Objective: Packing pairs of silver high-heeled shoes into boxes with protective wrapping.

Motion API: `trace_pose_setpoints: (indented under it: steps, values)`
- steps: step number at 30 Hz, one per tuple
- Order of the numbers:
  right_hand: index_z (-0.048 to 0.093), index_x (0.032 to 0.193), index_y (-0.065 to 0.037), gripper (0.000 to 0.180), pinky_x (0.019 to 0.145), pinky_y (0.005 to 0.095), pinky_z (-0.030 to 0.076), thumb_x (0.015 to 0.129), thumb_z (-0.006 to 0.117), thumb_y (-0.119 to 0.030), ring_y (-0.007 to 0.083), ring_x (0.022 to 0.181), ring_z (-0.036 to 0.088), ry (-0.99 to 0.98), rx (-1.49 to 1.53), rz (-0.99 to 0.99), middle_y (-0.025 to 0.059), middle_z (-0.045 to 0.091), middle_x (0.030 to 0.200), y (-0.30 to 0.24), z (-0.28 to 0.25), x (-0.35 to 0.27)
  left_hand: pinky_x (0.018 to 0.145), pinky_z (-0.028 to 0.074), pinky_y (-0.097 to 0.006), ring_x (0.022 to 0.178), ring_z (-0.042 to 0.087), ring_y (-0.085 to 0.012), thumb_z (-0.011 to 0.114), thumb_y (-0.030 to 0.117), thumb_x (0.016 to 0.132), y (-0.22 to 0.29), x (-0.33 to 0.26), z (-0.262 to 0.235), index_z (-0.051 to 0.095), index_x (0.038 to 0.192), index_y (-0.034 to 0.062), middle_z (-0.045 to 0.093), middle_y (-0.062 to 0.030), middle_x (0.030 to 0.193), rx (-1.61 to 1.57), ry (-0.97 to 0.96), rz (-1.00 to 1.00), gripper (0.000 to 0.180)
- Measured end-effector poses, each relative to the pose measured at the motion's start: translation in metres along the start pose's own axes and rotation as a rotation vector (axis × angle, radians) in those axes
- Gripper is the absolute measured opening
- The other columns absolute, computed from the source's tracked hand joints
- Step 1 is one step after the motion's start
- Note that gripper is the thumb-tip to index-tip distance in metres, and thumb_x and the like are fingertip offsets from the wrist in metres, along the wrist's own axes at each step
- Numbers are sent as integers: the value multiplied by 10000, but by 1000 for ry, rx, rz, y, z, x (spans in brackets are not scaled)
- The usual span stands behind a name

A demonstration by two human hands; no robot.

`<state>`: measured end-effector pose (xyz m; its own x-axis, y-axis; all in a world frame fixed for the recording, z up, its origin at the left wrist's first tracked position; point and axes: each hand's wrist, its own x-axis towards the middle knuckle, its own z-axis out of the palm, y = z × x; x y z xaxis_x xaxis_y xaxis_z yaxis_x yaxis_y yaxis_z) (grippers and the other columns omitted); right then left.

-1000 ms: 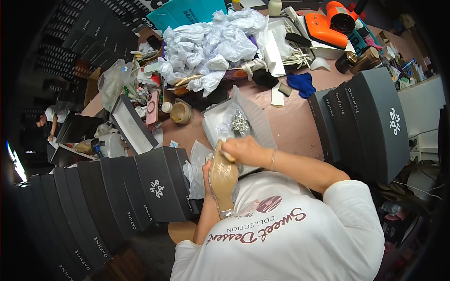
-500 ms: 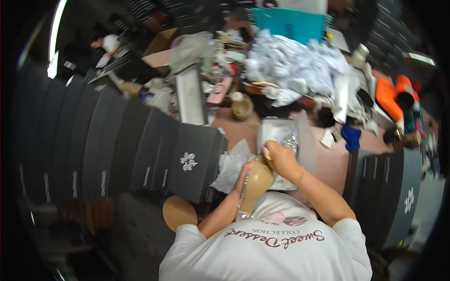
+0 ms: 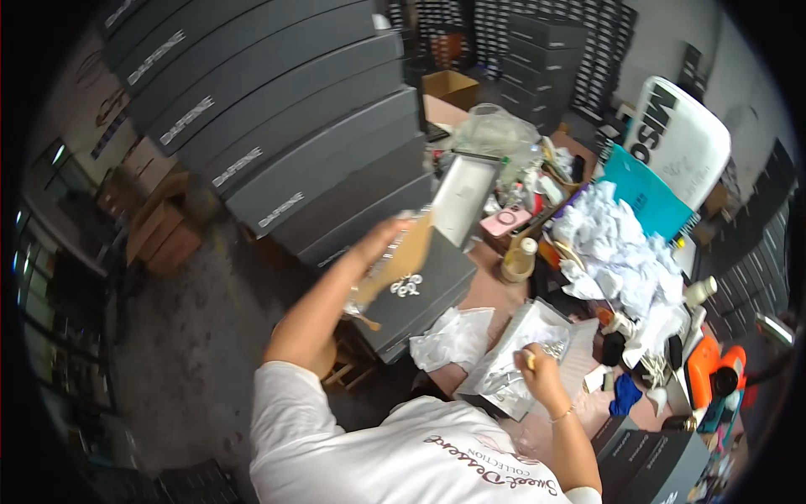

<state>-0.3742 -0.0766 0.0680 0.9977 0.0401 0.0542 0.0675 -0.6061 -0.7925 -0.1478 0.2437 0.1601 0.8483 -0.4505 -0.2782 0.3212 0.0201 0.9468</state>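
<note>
Since the earlier frame, the left hand [image 3: 386, 239] has swung the jewel-edged sandal [image 3: 409, 252] outward, away from the open shoebox [image 3: 485, 375]; the camera view has also turned. Left grip: fingers closed on the sandal's edge, probably to leave the tan sole uncovered. Right grip: the right hand [image 3: 544, 374] is curled around a small yellow piece [image 3: 529, 359], kind unclear, above the open shoebox. Silver sparkling footwear [image 3: 552, 346] lies inside, amid white wrapping that presumably protects its finish.

Clearance: the sandal overlaps the grey box stack [image 3: 336, 181] in view; contact cannot be determined. Floor [image 3: 185, 336] extends left of the forearm. Tissue paper [image 3: 453, 336] lies just beside the open shoebox's left edge, limiting sideways room.
</note>
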Motion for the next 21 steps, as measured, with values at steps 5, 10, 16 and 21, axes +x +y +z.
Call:
trace_pose_setpoints:
  steps: [5, 10, 16, 21]
  values:
    - [539, 889, -43, 207, 601, 451, 443, 871, 595, -242, 422, 719, 578, -28, 47, 44, 226, 596, 738, 2, 4, -14, 750, 474, -266, 856, 582, -104, 555, 354, 877, -9, 11, -44, 565, 1148, 61, 612, -23, 955, 277, 106, 44, 400]
    - [531, 920, -62, 225, 618, 440, 457, 891, 561, -283, 399, 709, 594, -44, 84, 122, 197, 609, 748, 3, 6, -29, 665, 495, -240, 781, 604, -131, 516, 378, 885, -9, 4, -64, 571, 1141, -5, 621, -58, 935, 248, 162, 99, 464]
    - [532, 928, -68, 192, 598, 407, 462, 871, 608, -234, 339, 710, 596, 399, 131, -19, 135, 594, 815, -25, 2, -23, 562, 528, -286, 711, 626, -193, 412, 461, 885, -17, -11, 48, 556, 1130, -47, 627, -110, 877, -228, -236, -106, 582]
    - [497, 905, -104, 225, 508, 364, 461, 733, 640, -130, 256, 635, 602, 249, -380, -339, 76, 532, 765, -62, 11, -2, 861, 498, -387, 967, 608, -267, 380, 474, 912, -140, 7, 155, 486, 1248, 17, 595, -180, 1103, -624, -505, -512, 577]
